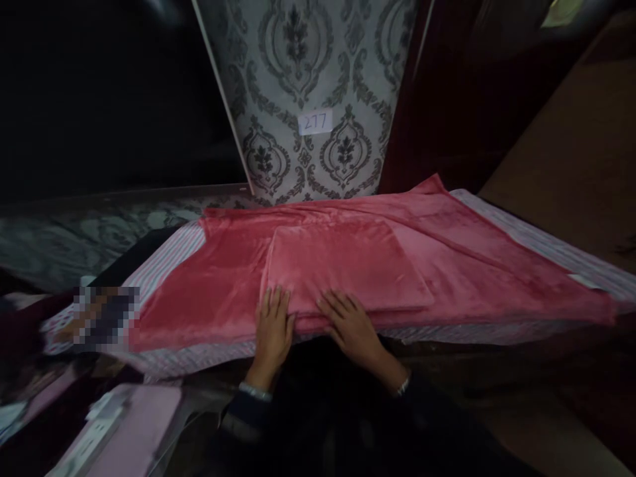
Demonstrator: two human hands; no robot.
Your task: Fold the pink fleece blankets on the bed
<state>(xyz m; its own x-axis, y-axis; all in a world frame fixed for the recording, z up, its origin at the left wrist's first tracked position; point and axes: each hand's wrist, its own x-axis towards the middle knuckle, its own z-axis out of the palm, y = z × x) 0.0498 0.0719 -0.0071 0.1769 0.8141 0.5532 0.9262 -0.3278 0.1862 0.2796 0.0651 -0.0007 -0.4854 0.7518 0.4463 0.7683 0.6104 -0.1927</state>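
A folded pink plush blanket (342, 262) lies as a flat, thick rectangle on a larger spread pink plush cloth (491, 265). My left hand (274, 324) rests on its front left corner, fingers stretched out and pointing away from me. Fingers spread, my right hand (350, 324) lies flat on the front edge, a little right of the left one. Both palms face down, and neither hand grips the fabric. Beneath the spread cloth, a striped sheet (179, 248) shows at the sides and along the front.
Patterned wallpaper (298, 79) with a paper label reading 277 (315, 122) rises behind the surface. A large dark screen (109, 93) stands at the left, dark red panels (447, 93) at the right. A white power strip (94, 430) lies on a pink surface (149, 424) at lower left.
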